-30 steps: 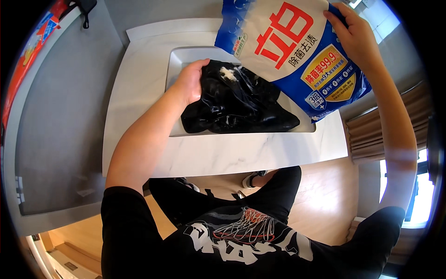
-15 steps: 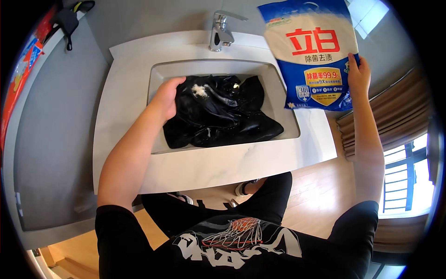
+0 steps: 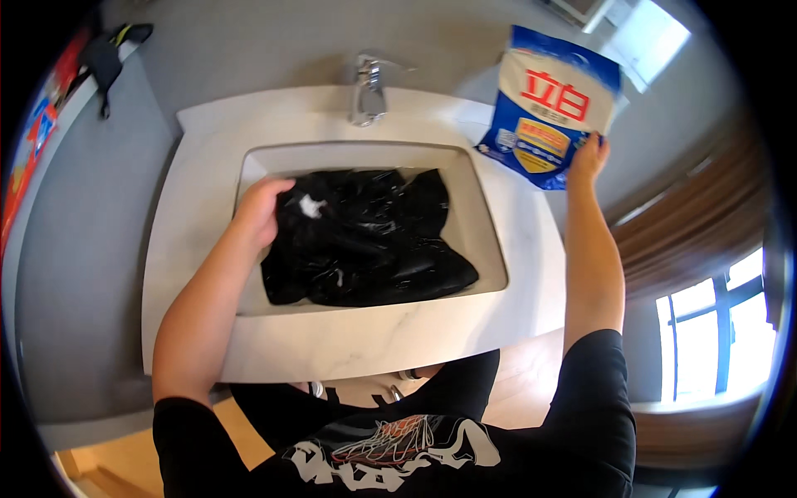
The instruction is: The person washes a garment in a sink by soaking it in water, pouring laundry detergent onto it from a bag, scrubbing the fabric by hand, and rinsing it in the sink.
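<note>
A wet black garment (image 3: 374,249) lies bunched in the sink (image 3: 486,216), with a small heap of white powder (image 3: 312,206) on its upper left part. At that side my left hand (image 3: 264,207) grips the garment's edge; the thumb shows on top and the other fingers are partly hidden. Over the back right corner of the counter, my right hand (image 3: 588,158) holds a blue and white bag of washing powder (image 3: 544,104) by its lower right edge. The bag is upright and slightly tilted, its bottom close to the countertop.
A chrome faucet (image 3: 368,93) stands behind the sink on the white marbled countertop (image 3: 398,336). To the left, a grey partition (image 3: 91,249) carries a dark hanging item (image 3: 101,62) and a red package (image 3: 29,166). A brown curtain (image 3: 689,216) and a bright window are at the right.
My right hand has carried the bag away from me and down toward the counter's back right corner. My left hand remains on the garment. The whole view has shifted slightly.
</note>
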The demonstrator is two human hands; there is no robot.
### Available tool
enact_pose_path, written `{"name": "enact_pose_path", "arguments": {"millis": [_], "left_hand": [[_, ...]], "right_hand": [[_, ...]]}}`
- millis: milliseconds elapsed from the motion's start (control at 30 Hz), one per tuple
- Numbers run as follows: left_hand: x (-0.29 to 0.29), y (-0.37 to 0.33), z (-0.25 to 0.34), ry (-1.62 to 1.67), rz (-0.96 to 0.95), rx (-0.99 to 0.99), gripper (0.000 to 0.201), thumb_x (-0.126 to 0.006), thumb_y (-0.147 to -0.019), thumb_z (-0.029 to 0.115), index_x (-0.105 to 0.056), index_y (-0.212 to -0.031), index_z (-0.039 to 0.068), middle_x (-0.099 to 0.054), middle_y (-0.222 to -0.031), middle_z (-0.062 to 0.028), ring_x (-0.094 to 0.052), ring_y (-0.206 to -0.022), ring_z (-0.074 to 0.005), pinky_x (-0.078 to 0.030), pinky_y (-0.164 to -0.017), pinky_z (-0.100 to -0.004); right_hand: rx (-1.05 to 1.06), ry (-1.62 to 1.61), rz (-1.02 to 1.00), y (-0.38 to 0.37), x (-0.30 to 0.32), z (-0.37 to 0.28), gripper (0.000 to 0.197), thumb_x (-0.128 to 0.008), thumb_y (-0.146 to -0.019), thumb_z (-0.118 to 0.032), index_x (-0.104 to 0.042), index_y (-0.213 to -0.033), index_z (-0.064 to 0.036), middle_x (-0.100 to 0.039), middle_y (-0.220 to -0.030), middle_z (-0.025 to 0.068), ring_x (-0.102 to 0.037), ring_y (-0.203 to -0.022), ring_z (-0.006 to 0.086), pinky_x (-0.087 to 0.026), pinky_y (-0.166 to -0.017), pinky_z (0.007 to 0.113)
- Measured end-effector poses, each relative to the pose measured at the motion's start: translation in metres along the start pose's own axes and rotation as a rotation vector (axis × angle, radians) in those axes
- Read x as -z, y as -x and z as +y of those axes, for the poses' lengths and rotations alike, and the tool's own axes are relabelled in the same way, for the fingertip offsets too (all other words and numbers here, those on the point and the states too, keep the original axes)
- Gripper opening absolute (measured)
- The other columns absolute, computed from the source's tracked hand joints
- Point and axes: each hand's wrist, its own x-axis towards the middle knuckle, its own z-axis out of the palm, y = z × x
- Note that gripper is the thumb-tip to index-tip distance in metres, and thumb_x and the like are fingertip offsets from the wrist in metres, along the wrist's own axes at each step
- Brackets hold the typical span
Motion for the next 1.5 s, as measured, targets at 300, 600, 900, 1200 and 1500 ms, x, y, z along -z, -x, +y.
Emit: {"name": "enact_pose_path", "arguments": {"millis": [300,600,900,1200,1500], "left_hand": [[-0.009,0.005,0.002,-0.089,0.082,0.017,0.031,-0.062,-0.087,0.014,-0.054,-0.113,-0.002,-0.060,-0.112,-0.0123,-0.056,-0.104,-0.0235,-0.045,-0.093,-0.0363],[-0.037,0.028,-0.018,-0.234,0.009,-0.017,0.027,-0.064,-0.090,0.022,-0.056,-0.108,0.003,-0.062,-0.105,-0.0094,-0.058,-0.096,-0.0208,-0.048,-0.085,-0.0371],[-0.036,0.027,-0.019,-0.481,0.132,0.172,0.025,-0.059,-0.092,0.021,-0.056,-0.111,0.005,-0.063,-0.102,-0.0084,-0.061,-0.094,-0.0201,-0.051,-0.078,-0.0373],[-0.053,0.031,-0.025,-0.856,0.212,0.086,0.043,-0.059,-0.089,0.009,-0.043,-0.128,0.005,-0.062,-0.103,-0.0133,-0.063,-0.084,-0.0240,-0.055,-0.065,-0.0375],[-0.051,0.030,-0.039,-1.777,-0.009,-0.021,0.041,-0.068,-0.073,0.013,-0.060,-0.108,-0.005,-0.061,-0.115,-0.0216,-0.063,-0.096,-0.0289,-0.049,-0.083,-0.0371]], "right_hand": [[-0.062,-0.003,0.052,0.022,-0.026,0.016,0.038,-0.049,-0.097,-0.028,-0.051,-0.117,0.0044,-0.059,-0.109,0.0154,-0.057,-0.097,0.0222,-0.046,-0.087,0.033],[-0.077,0.096,0.073,0.026,-0.046,-0.010,0.045,-0.049,-0.096,-0.034,-0.046,-0.124,0.0021,-0.058,-0.118,0.0224,-0.057,-0.109,0.0322,-0.044,-0.094,0.038],[0.327,0.200,-0.342,0.096,-0.010,-0.095,0.022,-0.068,-0.086,-0.018,-0.061,-0.102,-0.0047,-0.062,-0.095,0.0124,-0.061,-0.092,0.0229,-0.049,-0.080,0.035],[0.526,0.580,-1.576,0.286,-0.034,-0.119,0.086,-0.072,-0.073,-0.056,-0.042,-0.134,-0.0024,-0.051,-0.134,0.0186,-0.046,-0.126,0.0360,-0.033,-0.107,0.047],[0.146,0.521,-1.779,0.278,-0.046,-0.115,0.057,-0.063,-0.081,-0.022,-0.044,-0.131,-0.0008,-0.063,-0.115,0.0208,-0.059,-0.110,0.0350,-0.046,-0.092,0.038]]}}
